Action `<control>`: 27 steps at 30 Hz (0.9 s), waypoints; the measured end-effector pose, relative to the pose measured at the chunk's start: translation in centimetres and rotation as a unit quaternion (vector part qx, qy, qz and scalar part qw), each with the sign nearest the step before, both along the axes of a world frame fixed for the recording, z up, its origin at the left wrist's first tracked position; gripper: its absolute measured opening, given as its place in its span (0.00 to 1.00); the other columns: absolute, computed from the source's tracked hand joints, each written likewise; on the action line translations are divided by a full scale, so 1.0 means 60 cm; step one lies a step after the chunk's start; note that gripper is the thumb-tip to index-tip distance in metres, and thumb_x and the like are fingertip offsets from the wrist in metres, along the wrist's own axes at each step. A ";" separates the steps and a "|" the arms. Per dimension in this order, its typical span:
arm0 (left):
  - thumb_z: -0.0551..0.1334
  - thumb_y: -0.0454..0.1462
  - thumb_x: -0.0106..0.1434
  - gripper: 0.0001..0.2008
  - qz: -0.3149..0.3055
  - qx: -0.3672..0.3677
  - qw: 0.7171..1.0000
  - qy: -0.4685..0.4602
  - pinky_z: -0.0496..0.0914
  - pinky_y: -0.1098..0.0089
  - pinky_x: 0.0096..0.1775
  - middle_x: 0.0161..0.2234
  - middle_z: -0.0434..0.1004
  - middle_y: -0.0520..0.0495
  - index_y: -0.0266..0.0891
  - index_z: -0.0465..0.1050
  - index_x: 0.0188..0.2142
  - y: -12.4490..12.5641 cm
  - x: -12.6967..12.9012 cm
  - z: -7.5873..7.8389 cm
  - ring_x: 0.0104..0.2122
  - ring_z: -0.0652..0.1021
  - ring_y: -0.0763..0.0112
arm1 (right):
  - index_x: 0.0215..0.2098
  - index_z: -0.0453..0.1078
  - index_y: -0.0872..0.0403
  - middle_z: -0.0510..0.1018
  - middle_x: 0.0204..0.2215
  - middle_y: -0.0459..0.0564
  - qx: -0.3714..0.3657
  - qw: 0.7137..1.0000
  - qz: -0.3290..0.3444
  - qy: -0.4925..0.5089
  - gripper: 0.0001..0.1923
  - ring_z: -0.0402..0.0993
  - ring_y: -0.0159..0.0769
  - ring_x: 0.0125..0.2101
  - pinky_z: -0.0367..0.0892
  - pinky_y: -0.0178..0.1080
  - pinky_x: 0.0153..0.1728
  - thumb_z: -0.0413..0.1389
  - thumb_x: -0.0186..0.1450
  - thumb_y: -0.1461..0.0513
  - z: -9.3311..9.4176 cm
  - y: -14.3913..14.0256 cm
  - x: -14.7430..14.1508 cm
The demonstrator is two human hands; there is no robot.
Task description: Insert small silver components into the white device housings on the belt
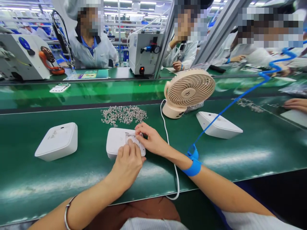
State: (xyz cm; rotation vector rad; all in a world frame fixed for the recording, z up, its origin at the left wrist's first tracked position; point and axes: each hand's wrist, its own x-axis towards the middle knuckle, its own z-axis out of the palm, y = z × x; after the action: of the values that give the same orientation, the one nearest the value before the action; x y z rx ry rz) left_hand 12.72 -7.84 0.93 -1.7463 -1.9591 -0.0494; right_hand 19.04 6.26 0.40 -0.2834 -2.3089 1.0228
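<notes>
Centrally, both hands [139,153] on white housing [117,140], no readable label.

— What's on the left arm?

— Bare forearm, no sleeve, with a thin silver bangle [66,213] round the wrist. The left hand [127,164] wears no glove and no ring that I can make out.

— And the right?

— Also bare below the elbow. A blue wrist strap [193,165] wraps the wrist, and a blue cord [230,105] runs from it, coiled at its far end. The right hand [151,140] is ungloved too. Near the lower edge, a white sleeve [254,221] shows at the upper arm.

— Anything lower?

— A white garment hem and brownish cloth at the lap.
</notes>
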 end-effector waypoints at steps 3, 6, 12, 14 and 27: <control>0.53 0.39 0.64 0.19 -0.002 0.009 1.000 0.010 0.65 0.63 0.37 0.46 0.72 0.31 0.25 0.71 0.46 -0.001 0.001 -0.001 0.37 0.73 0.59 | 0.25 0.61 0.55 0.66 0.31 0.48 0.033 0.999 -0.029 -0.018 0.08 0.63 0.34 0.32 0.58 0.37 0.35 0.48 0.59 0.72 -0.006 -0.004 -0.005; 0.53 0.40 0.64 0.19 -0.001 0.026 0.999 0.022 0.65 0.64 0.36 0.48 0.72 0.34 0.26 0.72 0.46 -0.001 0.002 -0.002 0.36 0.73 0.62 | 0.26 0.59 0.55 0.66 0.32 0.49 0.064 0.996 -0.049 -0.030 0.08 0.63 0.36 0.34 0.58 0.39 0.37 0.46 0.60 0.72 -0.010 -0.006 -0.007; 0.56 0.41 0.62 0.18 0.003 0.035 0.999 0.019 0.65 0.67 0.37 0.49 0.72 0.42 0.32 0.73 0.45 -0.001 0.002 -0.003 0.37 0.72 0.65 | 0.27 0.58 0.55 0.67 0.33 0.53 0.124 0.990 -0.065 0.013 0.08 0.63 0.38 0.32 0.58 0.39 0.34 0.43 0.62 0.70 -0.018 -0.013 -0.007; 0.57 0.42 0.61 0.17 0.005 0.037 0.999 0.021 0.65 0.67 0.37 0.50 0.72 0.43 0.32 0.74 0.44 0.000 0.002 -0.002 0.37 0.72 0.65 | 0.27 0.58 0.55 0.67 0.33 0.53 0.143 0.987 -0.070 0.025 0.08 0.63 0.38 0.32 0.58 0.39 0.33 0.43 0.62 0.69 -0.020 -0.014 -0.008; 0.55 0.41 0.61 0.14 0.003 0.022 1.000 0.002 0.65 0.66 0.35 0.50 0.72 0.41 0.33 0.74 0.39 0.005 0.000 0.002 0.36 0.73 0.64 | 0.32 0.70 0.56 0.71 0.40 0.53 0.005 0.998 -0.054 0.042 0.10 0.70 0.36 0.40 0.67 0.38 0.40 0.47 0.61 0.68 -0.016 -0.009 0.020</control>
State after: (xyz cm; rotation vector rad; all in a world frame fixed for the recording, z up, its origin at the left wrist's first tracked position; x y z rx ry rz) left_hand 12.70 -7.52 1.07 -1.7104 -1.9460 -0.0848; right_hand 20.25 5.71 -0.58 -0.3511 -2.1983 0.9503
